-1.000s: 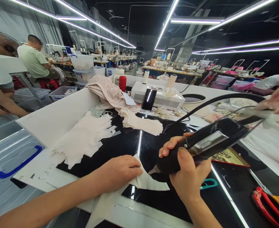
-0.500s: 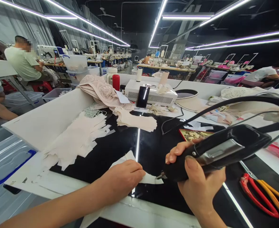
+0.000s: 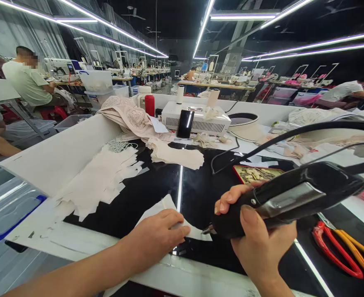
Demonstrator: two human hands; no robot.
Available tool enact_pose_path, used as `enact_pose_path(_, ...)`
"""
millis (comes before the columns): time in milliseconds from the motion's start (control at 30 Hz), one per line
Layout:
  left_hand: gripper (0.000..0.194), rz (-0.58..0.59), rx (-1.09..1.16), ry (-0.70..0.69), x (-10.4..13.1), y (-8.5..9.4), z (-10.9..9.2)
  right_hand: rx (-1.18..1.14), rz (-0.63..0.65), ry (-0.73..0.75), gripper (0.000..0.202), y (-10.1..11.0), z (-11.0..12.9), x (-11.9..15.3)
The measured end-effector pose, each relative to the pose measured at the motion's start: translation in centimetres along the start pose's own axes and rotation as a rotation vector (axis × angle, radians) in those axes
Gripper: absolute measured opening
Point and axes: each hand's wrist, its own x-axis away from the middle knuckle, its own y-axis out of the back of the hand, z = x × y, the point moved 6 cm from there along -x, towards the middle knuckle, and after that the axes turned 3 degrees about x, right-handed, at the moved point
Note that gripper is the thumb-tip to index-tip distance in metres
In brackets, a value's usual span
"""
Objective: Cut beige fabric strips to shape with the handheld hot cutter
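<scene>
My right hand (image 3: 258, 231) is wrapped around a black corded hand tool (image 3: 293, 196), with the thumb along its near side. Its pointed metal tip touches the right end of a white fabric piece (image 3: 197, 233) on the glossy black tabletop (image 3: 132, 202). Bent over the middle of that piece, my left hand (image 3: 159, 233) grips it against the surface; the fabric under the palm is hidden. Behind the left hand lie a fanned pile of cream fabric pieces (image 3: 98, 177) and a smaller stack of cut pieces (image 3: 176, 156).
Red-and-orange-handled scissors (image 3: 336, 251) lie at right. A tray of small pieces (image 3: 256, 173) sits behind the tool. Farther back are a phone (image 3: 185, 123), a vented white box (image 3: 172, 115) and a sun visor (image 3: 244, 126). The tool's black cable (image 3: 293, 132) arcs rightward. A co-worker (image 3: 30, 82) sits far left.
My left hand has shifted slightly left, and its thumb now shows apart from the forefinger. The rear of the tool has swung a little right, while its tip stays at the fabric's end.
</scene>
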Motion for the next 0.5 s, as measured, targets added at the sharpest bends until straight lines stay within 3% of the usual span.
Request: enact_pose_path(500,0.020,-0.022,-0.008,0.017,0.3,-0.3,0.2,-0.021,0.001,-0.043,0.036,-2.0,-1.5,-0.4)
